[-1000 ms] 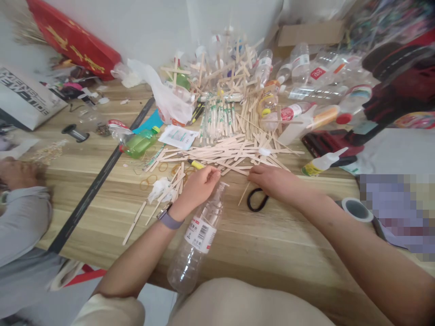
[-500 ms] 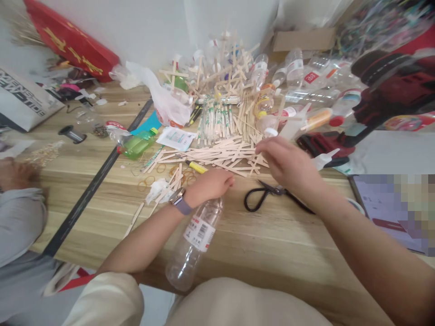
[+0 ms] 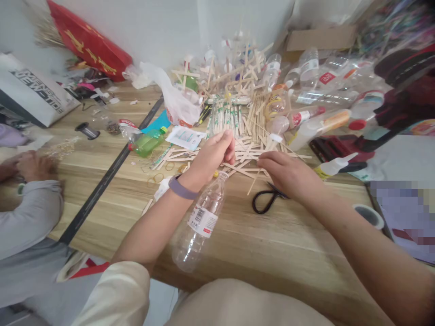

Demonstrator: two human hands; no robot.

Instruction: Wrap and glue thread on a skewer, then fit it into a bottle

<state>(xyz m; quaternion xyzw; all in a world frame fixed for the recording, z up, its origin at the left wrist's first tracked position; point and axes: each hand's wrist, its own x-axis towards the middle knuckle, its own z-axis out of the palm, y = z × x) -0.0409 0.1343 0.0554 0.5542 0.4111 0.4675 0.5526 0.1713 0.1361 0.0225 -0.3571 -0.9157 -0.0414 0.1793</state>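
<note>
My left hand (image 3: 222,149), with a band on its wrist, is closed above the mouth of a clear plastic bottle (image 3: 203,219); anything in its fingers is hidden. That bottle has a white label and no cap, and I cannot tell whether it stands or lies. My right hand (image 3: 280,170) is closed in a pinch on a thin wooden stick (image 3: 254,182), whose lower end points towards me. Black-handled scissors (image 3: 264,202) lie just below my right hand, partly covered by it. Flat wooden craft sticks (image 3: 243,167) are heaped behind both hands.
Several empty bottles (image 3: 309,68) crowd the back right, beside a glue bottle (image 3: 335,166) and a tape roll (image 3: 369,216). A green bottle (image 3: 149,142) and rubber bands (image 3: 158,178) lie left. A co-worker's hands (image 3: 32,165) rest at the far left.
My left hand has lifted off the bottle's neck, leaving its open mouth showing. My right hand has lowered, and a thin stick now shows at its fingers. The view has shifted slightly.
</note>
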